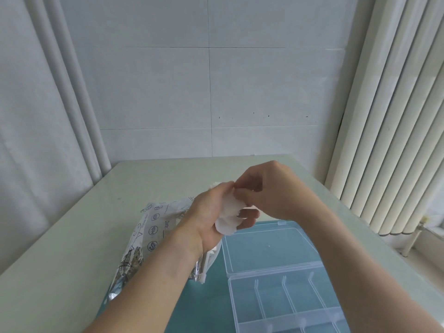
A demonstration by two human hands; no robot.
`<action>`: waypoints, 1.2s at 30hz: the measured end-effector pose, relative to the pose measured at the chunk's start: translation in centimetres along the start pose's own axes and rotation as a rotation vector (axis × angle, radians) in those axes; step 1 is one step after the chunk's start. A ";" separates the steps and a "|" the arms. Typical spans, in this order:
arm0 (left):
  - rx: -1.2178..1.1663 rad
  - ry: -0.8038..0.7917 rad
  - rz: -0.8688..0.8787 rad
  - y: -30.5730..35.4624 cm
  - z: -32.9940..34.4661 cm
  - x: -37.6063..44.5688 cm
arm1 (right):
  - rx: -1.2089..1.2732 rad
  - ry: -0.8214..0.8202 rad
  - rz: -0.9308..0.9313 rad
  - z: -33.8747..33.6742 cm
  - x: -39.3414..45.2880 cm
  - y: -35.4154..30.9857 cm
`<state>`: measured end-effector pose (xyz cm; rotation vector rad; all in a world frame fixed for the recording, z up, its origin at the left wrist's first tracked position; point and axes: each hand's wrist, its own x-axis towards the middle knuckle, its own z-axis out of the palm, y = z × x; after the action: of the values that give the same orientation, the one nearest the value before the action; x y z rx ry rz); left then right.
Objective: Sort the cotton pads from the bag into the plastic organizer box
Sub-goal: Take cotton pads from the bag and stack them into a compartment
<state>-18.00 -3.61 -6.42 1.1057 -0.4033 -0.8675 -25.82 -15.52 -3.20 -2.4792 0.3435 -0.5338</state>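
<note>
White cotton pads (pixel 228 212) held above the organizer box (pixel 283 284)

Left hand (pixel 211 212) grips the stack; right hand (pixel 271 191) pinches its far edge; compartments lie near-right.

Both bare forearms are reaching up from six o'clock and meeting just above the middle. The left hand (pixel 211 212) is turning its palm toward three o'clock, its fingers curling around a white wad. The right hand (pixel 271 188) is arching over from four o'clock, knuckles uppermost, its fingertips (pixel 240 188) pinching at the top of that wad, touching the left thumb.
</note>
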 end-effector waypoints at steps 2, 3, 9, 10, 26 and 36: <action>-0.004 0.001 -0.043 0.0 -0.3 0.2 | -0.058 -0.029 -0.062 -0.6 -0.1 0.2; 0.004 -0.016 -0.065 0.1 -0.4 0.2 | -0.058 -0.071 -0.101 -0.8 -0.2 0.2; 0.114 -0.174 -0.081 0.2 -0.3 -0.4 | -0.109 -0.273 -0.212 -0.2 -0.6 -0.5; 0.145 -0.199 -0.068 0.3 -0.2 -0.5 | -0.104 -0.281 -0.196 -0.2 -0.7 -0.7; 0.260 -0.217 -0.041 0.1 -0.2 -0.5 | -0.188 -0.193 -0.194 -0.2 -0.5 -0.4; 0.321 -0.334 -0.012 0.4 -0.4 -0.8 | 0.140 -0.263 -0.164 -1.9 0.5 2.4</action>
<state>-18.05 -2.62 -6.14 1.2587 -0.8367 -1.0256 -26.57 -18.50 -2.97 -2.4143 -0.0018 -0.2799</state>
